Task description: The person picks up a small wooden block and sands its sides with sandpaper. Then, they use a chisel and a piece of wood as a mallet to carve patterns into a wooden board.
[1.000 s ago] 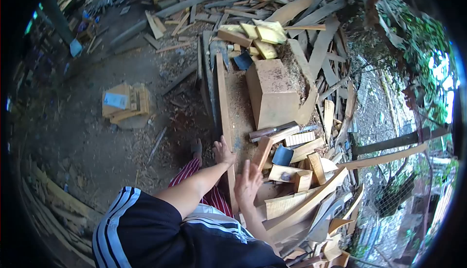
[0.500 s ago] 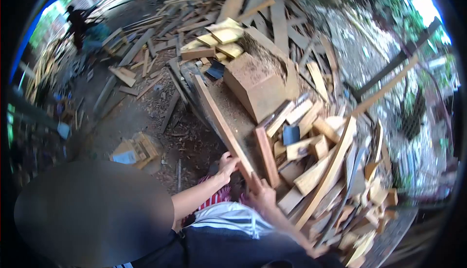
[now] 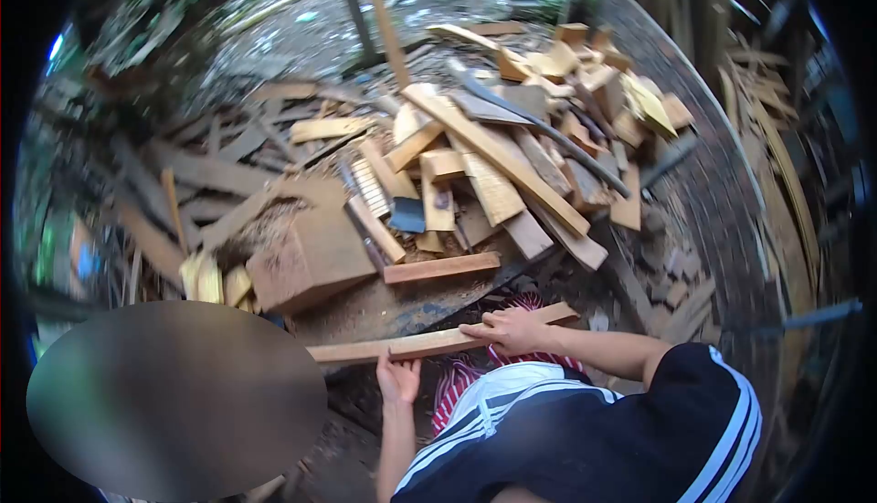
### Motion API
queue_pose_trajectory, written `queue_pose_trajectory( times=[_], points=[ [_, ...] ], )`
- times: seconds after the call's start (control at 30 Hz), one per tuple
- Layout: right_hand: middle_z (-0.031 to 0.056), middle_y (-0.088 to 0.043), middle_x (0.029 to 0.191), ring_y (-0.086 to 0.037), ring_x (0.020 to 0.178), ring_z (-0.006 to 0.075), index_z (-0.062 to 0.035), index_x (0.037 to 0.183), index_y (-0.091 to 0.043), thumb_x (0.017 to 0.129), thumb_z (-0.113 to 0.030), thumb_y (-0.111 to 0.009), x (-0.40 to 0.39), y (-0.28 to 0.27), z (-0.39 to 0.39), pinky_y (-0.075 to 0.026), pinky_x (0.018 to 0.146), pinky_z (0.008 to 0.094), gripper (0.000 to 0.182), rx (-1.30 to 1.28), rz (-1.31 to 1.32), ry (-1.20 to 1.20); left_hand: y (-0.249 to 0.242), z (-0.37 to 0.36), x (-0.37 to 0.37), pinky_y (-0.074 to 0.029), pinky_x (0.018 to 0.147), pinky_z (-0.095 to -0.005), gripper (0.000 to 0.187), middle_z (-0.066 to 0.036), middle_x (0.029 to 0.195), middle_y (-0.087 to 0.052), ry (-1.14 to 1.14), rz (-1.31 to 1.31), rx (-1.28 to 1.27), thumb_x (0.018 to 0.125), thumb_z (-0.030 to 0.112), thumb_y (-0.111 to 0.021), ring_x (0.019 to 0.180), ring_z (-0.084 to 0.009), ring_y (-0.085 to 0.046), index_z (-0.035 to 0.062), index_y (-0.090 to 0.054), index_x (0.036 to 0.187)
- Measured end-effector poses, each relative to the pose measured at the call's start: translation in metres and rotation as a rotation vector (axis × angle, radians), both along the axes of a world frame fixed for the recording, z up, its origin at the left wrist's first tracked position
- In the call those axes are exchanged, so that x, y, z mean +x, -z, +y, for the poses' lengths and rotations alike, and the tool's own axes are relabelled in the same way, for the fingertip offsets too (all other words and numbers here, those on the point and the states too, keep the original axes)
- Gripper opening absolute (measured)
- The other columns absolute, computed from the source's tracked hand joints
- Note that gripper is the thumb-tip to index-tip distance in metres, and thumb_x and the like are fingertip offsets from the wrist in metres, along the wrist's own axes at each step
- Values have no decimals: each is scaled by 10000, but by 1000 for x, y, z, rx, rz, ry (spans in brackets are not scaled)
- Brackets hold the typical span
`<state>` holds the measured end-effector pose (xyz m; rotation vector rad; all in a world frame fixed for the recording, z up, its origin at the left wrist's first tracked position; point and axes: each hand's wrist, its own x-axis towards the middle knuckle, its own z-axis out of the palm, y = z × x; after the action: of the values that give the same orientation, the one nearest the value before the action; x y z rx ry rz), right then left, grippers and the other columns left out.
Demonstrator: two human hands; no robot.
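A long, narrow wooden batten [image 3: 438, 340] lies nearly level across the lower middle of the view, pale reddish-brown, straight-edged and rectangular in section, its far end rising slightly toward 3 o'clock. The right hand [image 3: 512, 329] lies over its top face, fingers curled down over the front edge in a loose clasp. The left hand [image 3: 398, 380] grips it from below at about 7 o'clock of the right hand, thumb and fingers closed round the batten's underside.

Just beyond the batten, at 12 o'clock, a shorter flat board [image 3: 441, 268] of the same reddish wood rests on a dark, dusty slab [image 3: 402, 307]. At 10 o'clock stands a chunky squared timber block [image 3: 311, 261], its faces rough-sawn and coated with sawdust. A dark blue-grey flat piece [image 3: 407, 215] sits among the offcuts above the board. From 12 to 2 o'clock spreads a heap of wood offcuts [image 3: 512, 151]: pale yellow planks, wedges and splintered strips lying crosswise, some with saw-ribbed faces. Red-and-white striped cloth [image 3: 461, 380] shows under the batten, beside a dark garment with white stripes [image 3: 639, 430].
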<state>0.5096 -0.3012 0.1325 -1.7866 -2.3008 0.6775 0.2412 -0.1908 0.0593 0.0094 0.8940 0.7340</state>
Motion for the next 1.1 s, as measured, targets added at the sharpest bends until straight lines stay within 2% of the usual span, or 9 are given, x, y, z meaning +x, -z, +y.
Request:
queue_pose_trajectory(
  times=[0.2,0.4,0.73,0.77,0.83,0.9,0.93,1.03,1.1],
  points=[
    [111,-548,835,-619,725,292,-211,1403,-376,665,-261,-722,27,-23,-80,-516,615,409,817,-20,-69,529,-48,15,68,-352,1052,-473,417,-58,1263,-543,270,-226,60,930,224,-539,1164,-230,-494,170,-458,1335],
    [116,-639,905,-651,763,311,-176,1381,-385,708,-358,-698,18,-6,-131,-535,617,417,764,173,-77,1007,-120,49,193,-441,954,-418,293,-107,1091,-638,797,-285,226,943,256,-521,1030,-237,-589,47,-573,1143],
    [129,-642,941,-656,850,321,-101,1139,-553,693,-392,-701,174,-16,-45,-539,678,430,552,143,-161,1204,-57,120,414,-311,1115,-421,479,-200,1328,-438,718,-15,277,929,305,-534,1293,-309,-382,-48,-458,1245],
    [128,-635,954,-652,878,318,-113,1086,-579,688,-383,-703,190,-1,-30,-539,689,432,496,115,-184,1203,-16,145,437,-348,1084,-444,587,-154,1357,-370,797,0,290,915,330,-552,1288,-307,-358,41,-325,1373],
    [118,-599,941,-612,968,298,-163,1075,-601,737,-374,-649,216,20,-16,-515,747,425,401,218,-274,1115,-1,140,450,-339,1069,-462,640,-171,1392,-360,940,90,677,920,352,-527,1284,-336,-363,72,-261,1431],
    [118,-570,1015,-567,985,315,-213,1048,-614,869,-282,-413,237,55,-4,-451,866,434,277,355,-415,1152,-37,107,434,-83,1163,-453,492,-149,1545,-101,1149,25,717,998,269,-357,1410,-406,-80,202,-250,1474],
    [119,-572,1008,-571,970,309,-202,1045,-614,867,-268,-422,235,73,-7,-460,848,432,270,481,-397,1231,-22,102,454,-333,1049,-457,668,-181,1432,-344,1178,316,1111,916,364,-527,1287,-335,-374,104,-241,1461],
    [121,-576,1010,-585,928,285,-118,1089,-604,812,-167,-517,200,33,-60,-498,769,407,294,378,-77,1306,12,109,480,-322,1052,-397,626,-214,1445,-333,1292,662,1976,900,358,-547,1293,-353,-381,96,-341,1431],
    [109,-575,1008,-564,961,271,-84,1119,-582,769,-114,-564,172,54,-98,-508,779,400,352,630,-286,1287,36,116,491,-307,1063,-424,590,-201,1440,-345,1278,655,2201,901,383,-532,1319,-366,-333,119,-388,1409]
  ],
)
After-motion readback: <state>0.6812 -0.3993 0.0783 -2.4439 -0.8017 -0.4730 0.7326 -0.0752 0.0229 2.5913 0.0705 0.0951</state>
